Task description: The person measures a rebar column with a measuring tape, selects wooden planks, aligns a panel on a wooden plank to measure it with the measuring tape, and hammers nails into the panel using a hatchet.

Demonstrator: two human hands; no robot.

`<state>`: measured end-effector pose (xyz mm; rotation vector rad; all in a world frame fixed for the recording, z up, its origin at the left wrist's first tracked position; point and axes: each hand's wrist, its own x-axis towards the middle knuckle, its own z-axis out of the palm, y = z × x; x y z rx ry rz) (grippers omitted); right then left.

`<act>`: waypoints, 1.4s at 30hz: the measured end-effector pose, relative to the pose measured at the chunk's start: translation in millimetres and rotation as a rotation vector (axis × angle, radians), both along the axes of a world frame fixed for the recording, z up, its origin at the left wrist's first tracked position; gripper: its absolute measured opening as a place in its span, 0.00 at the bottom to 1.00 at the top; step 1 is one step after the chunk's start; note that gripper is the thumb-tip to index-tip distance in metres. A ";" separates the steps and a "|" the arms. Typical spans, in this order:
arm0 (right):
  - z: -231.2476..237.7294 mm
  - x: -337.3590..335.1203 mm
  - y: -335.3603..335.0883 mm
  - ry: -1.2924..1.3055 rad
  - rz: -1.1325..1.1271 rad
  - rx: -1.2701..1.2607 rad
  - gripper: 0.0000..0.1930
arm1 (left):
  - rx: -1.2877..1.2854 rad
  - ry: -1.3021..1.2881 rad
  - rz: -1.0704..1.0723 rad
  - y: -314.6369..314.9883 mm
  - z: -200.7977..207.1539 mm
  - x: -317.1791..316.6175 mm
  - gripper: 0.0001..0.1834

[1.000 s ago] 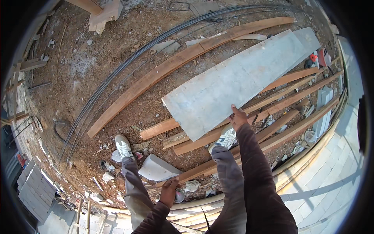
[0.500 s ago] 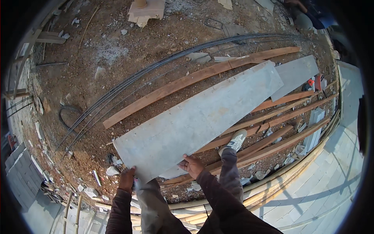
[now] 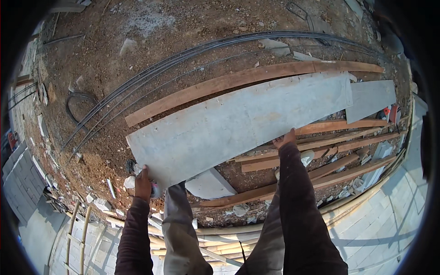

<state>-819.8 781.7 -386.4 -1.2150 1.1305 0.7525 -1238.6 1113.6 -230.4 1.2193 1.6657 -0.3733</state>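
A long, flat grey board [image 3: 238, 121] with stained patches lies across the middle, slanting from near left to far right. Its near-left corner is in my left hand [image 3: 143, 184], the thumb along the short edge and the other fingers partly hidden. My right hand [image 3: 285, 139] grips the near long edge right of the middle, with some fingers out of sight beneath the board. A brown timber beam [image 3: 220, 87] runs along the far side of the board. Beyond its right end is a smaller grey sheet [image 3: 372, 98].
Several wooden beams [image 3: 353, 161] lie at the right by my feet. Thin steel rods [image 3: 192, 54] curve across the dirt ahead. A pale slab piece [image 3: 211, 184] rests near my left leg. Bamboo poles [image 3: 229, 239] and grey paving [image 3: 376, 220] are at the near side, rubble at the left.
My right hand has moved right and away along the board's near edge. The board has shifted, uncovering the pale slab piece by my leg. My left hand stays at the corner.
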 end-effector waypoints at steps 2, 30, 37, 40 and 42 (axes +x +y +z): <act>-4.5 2.6 -11.8 -0.057 0.018 0.077 0.34 | 0.034 0.013 -0.003 -3.2 -16.6 -5.7 0.34; -24.4 -108.2 115.6 -0.209 -0.135 -0.448 0.33 | 0.302 0.062 -0.200 95.8 -138.5 -100.2 0.32; -63.4 -84.2 68.1 -0.366 0.147 -0.603 0.31 | 0.353 0.084 -0.073 74.8 -155.0 -90.8 0.33; -82.9 -48.4 27.7 -0.478 0.068 -0.549 0.28 | 0.290 0.071 -0.087 68.8 -175.8 -69.4 0.33; -83.4 -48.4 29.0 -0.464 0.195 -0.662 0.25 | 0.292 0.069 -0.093 68.6 -161.9 -49.8 0.34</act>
